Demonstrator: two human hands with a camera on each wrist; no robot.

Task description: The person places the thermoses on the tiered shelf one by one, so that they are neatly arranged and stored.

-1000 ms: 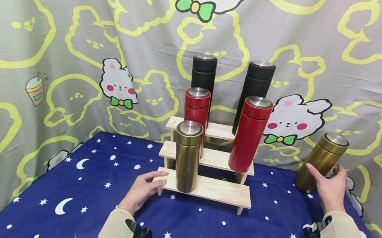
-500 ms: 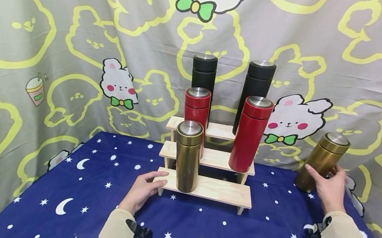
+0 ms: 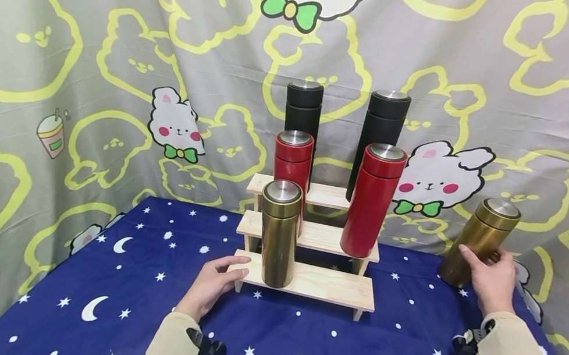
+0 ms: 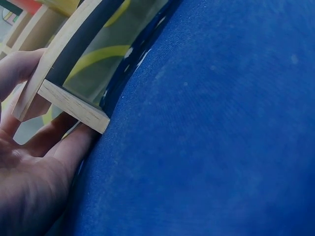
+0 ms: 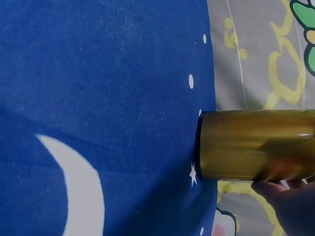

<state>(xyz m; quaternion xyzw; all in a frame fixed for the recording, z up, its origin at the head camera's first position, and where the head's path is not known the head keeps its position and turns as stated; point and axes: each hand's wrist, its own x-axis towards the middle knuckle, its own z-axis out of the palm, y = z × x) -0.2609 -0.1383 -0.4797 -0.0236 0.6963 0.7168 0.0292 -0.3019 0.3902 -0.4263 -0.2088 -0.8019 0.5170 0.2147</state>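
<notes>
A gold flask (image 3: 477, 240) (image 5: 256, 145) stands on the blue starry cloth at the right, leaning slightly. My right hand (image 3: 489, 280) (image 5: 290, 206) grips its lower body, thumb on the front and fingers behind. My left hand (image 3: 214, 284) (image 4: 34, 167) rests with straight fingers against the left end of the lowest step of a three-step wooden stand (image 3: 325, 284) (image 4: 64, 98). A second gold flask (image 3: 279, 232) stands on that lowest step, close to the left hand.
Two red flasks (image 3: 293, 161) (image 3: 372, 202) stand on the middle step and two black ones (image 3: 303, 109) (image 3: 382, 130) on the top step. A rabbit-print curtain (image 3: 118, 65) walls the back and sides. The blue cloth (image 3: 145, 290) covers the table.
My right hand has closed round the gold flask, its thumb sliding a little higher up the body. The left hand and the stand have stayed where they were.
</notes>
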